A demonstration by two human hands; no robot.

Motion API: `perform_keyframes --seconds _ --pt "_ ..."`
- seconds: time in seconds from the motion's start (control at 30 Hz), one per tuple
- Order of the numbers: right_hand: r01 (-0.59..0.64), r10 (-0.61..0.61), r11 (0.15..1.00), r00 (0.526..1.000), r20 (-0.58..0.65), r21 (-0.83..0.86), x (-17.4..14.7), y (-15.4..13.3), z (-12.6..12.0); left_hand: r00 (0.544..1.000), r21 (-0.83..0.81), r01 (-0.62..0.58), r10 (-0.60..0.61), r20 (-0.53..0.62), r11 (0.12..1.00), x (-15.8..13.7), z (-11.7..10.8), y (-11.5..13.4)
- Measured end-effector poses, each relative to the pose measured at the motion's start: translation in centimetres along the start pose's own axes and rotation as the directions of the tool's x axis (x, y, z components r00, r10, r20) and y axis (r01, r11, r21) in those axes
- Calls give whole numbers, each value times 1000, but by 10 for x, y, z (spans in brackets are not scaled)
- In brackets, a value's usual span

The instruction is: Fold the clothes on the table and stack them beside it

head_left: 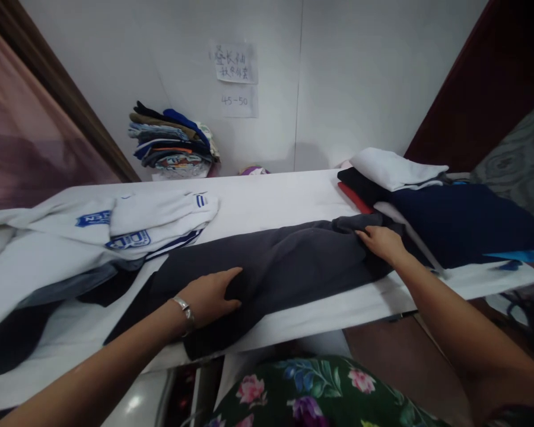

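Pale wall [351, 77]: behind the white table [267, 198].
White garments [93, 219]: left of the dark grey garment [311, 267]; cut off by the frame.
Left hand [208, 298]: fingers loosely spread, resting on the dark grey garment, gripping nothing visible; light, even pressure should limit creases.
Dark grey garment: lengthwise on the table; underlayers hidden.
Right hand [385, 243]: fingers bent at its right end; pinching or pressing, cannot tell.
Navy cloth [463, 219]: right of it.
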State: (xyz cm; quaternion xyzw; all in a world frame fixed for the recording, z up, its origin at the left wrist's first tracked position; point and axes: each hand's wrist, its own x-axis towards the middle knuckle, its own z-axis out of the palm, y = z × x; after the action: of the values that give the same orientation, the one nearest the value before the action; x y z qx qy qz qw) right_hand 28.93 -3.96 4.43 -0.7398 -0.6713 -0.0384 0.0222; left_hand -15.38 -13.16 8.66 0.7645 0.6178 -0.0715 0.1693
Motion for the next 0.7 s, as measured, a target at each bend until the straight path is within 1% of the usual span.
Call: perform_keyframes --seconds 0.07,0.13,0.2,0.23,0.27,0.3,0.37,0.43,0.47,0.5,0.53,0.6,0.63,0.67,0.7 --pt "15 -15 1000 1000 -17 -14 1 0 5 999 44 27 -26 -36 999 -8 -27 -6" --pt "12 -12 1000 1000 -29 -3 0 0 8 989 37 21 -16 -145 999 -12 -61 -19" --pt "-3 4 1000 999 -38 22 -1 0 9 966 33 51 -41 -254 998 -5 -88 -36" --pt "-11 13 999 999 -39 35 -1 0 9 953 52 89 -70 -296 995 3 -94 -45" --pt "-20 22 999 999 -39 44 -2 -1 9 941 83 125 -92 -326 989 14 -93 -53" --pt "-27 29 998 999 -38 49 -2 -2 9 938 115 141 -95 -333 983 27 -85 -61" --pt "-31 33 998 999 -35 50 -2 -3 9 940 148 164 -110 -322 975 55 -56 -74" --pt "-20 21 999 999 -31 45 -1 -2 10 969 113 179 -156 -190 977 77 -24 -84" --pt "-10 11 999 1000 -28 43 0 -2 11 969 91 196 -178 -171 976 84 -12 -87" --pt "-4 5 999 1000 -24 42 0 -2 11 965 77 220 -206 -162 972 88 -5 -88" --pt "0 1 999 1000 -17 43 1 -1 10 957 66 246 -231 -175 967 89 -3 -88" --pt "-6 5 999 1000 7 48 1 -2 8 934 61 274 -251 -255 960 84 -12 -80" --pt "-13 12 999 1000 20 50 1 -3 7 921 56 254 -224 -319 966 79 -19 -71" --pt "-20 18 999 999 28 48 1 -4 5 906 51 199 -164 -389 979 73 -25 -61" --pt "-26 25 999 999 27 42 0 -5 4 887 53 107 -72 -457 993 68 -30 -48"
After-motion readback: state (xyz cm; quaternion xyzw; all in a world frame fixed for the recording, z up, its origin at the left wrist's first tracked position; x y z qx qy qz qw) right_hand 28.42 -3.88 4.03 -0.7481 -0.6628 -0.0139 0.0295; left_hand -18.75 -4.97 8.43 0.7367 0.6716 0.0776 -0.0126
